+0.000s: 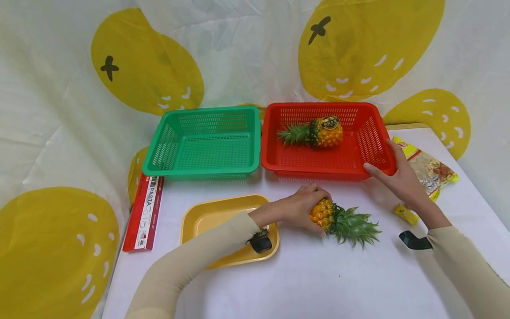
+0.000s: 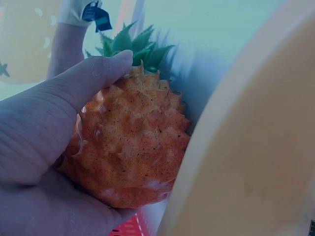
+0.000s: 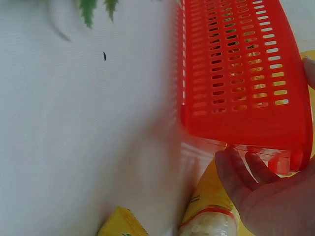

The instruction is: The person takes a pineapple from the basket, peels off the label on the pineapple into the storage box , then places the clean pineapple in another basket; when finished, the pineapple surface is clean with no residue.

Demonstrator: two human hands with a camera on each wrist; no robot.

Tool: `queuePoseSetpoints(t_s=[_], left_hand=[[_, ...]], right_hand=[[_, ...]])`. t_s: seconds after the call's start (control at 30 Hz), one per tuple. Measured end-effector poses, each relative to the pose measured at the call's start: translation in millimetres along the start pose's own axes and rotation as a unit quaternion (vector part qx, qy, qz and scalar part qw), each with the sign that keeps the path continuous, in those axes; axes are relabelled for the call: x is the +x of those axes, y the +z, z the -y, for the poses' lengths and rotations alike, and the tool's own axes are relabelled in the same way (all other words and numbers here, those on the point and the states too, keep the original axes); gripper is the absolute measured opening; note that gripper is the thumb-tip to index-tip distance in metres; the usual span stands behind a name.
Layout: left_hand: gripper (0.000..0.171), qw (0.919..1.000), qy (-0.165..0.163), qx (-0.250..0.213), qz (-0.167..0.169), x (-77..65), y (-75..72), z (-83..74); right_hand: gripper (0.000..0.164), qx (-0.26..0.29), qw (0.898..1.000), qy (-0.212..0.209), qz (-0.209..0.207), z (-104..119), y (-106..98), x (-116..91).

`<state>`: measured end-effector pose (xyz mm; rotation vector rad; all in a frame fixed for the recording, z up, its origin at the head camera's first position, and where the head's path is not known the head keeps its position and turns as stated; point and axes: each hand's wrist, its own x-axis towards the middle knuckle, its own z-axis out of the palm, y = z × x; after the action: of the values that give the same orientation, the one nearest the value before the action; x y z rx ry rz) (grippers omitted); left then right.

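Observation:
My left hand [image 1: 300,208] grips a small pineapple [image 1: 323,213] by its fruit end, just right of the yellow tray. Its leafy crown [image 1: 354,226] points right over the white table. The left wrist view shows the thumb [image 2: 98,73] lying along the pineapple's side and fingers beneath it. My right hand [image 1: 398,177] holds the red basket [image 1: 318,170] at its front right corner, thumb at the front rim and fingers around the right side. Inside that basket lies another pineapple [image 1: 328,133] with a dark round label, its crown to the left.
A green basket [image 1: 201,172] stands left of the red one. In front of it is the yellow tray [image 1: 191,221], partly under my left forearm. A red pasta box [image 1: 143,217] lies at the left edge. A food bag [image 1: 430,173] and a small yellow packet [image 1: 406,215] lie at right.

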<state>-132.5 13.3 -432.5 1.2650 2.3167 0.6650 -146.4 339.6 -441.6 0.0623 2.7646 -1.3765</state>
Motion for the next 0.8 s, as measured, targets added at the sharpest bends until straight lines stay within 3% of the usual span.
queuePoseSetpoints(t_s=[0.8], left_hand=[[0.087, 0.9999, -0.006, -0.011, 0.001, -0.3, 0.0, 1.3]], right_hand=[[0.097, 0.028, 0.999, -0.010, -0.014, -9.8, 5.2, 1.1]])
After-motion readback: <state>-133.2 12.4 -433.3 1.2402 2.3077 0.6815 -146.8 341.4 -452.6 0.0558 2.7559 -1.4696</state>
